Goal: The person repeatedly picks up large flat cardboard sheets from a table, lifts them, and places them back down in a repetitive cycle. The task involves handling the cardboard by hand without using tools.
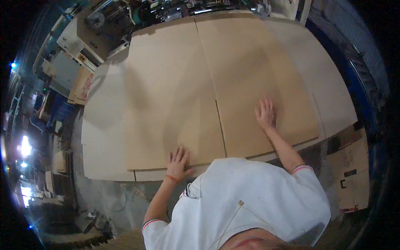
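A large brown cardboard sheet [175, 91] lies flat in front of me. A dark slit runs in from its near edge and carries on as a thin line to the far side; I cannot tell if this is one piece or two. Beneath it, a wider, paler sheet [104, 137] sticks out at the left, right and near edges. My left hand [179, 164] rests at the brown sheet's near edge, fingers spread on top. Farther in, on the right half, my right hand [266, 114] lies with its fingers stretched out. Neither hand holds anything.
Machinery [175, 12] stands along the far edge of the sheets. A pale machine housing [83, 46] is at the far left, and a blue structure [346, 62] runs along the right. A cardboard piece with a cut-out [350, 179] stands at the lower right.
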`<move>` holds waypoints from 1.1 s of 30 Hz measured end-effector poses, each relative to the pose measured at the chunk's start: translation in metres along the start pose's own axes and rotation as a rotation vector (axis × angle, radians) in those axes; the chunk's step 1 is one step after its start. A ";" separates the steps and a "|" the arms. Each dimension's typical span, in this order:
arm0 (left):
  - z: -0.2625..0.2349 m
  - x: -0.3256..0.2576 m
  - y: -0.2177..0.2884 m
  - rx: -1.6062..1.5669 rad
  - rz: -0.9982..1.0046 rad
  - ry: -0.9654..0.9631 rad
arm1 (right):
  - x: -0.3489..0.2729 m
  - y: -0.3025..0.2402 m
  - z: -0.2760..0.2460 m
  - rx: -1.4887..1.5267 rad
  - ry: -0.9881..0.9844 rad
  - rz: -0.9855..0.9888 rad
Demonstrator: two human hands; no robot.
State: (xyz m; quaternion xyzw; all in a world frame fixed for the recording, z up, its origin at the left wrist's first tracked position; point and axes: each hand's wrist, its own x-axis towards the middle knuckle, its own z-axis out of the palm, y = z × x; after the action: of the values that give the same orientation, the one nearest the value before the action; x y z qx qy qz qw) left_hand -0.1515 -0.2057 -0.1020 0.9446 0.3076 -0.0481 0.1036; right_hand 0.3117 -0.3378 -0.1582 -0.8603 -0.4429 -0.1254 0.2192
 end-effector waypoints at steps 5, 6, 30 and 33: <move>-0.003 0.001 -0.036 0.065 0.064 0.166 | -0.120 -0.012 -0.048 0.294 -0.257 -0.476; -0.002 0.003 -0.042 0.084 0.122 0.196 | -0.130 -0.010 -0.054 0.270 -0.264 -0.609; 0.005 0.015 -0.019 0.279 0.138 0.234 | -0.058 0.069 -0.196 0.104 0.585 -0.187; -0.010 0.017 -0.029 0.183 0.196 0.368 | -0.034 0.087 -0.233 0.023 0.767 0.048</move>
State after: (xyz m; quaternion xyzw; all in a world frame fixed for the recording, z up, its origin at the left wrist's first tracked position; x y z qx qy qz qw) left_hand -0.1546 -0.1709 -0.0995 0.9683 0.2224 0.1078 -0.0361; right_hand 0.3578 -0.5202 0.0083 -0.7584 -0.3098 -0.4283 0.3814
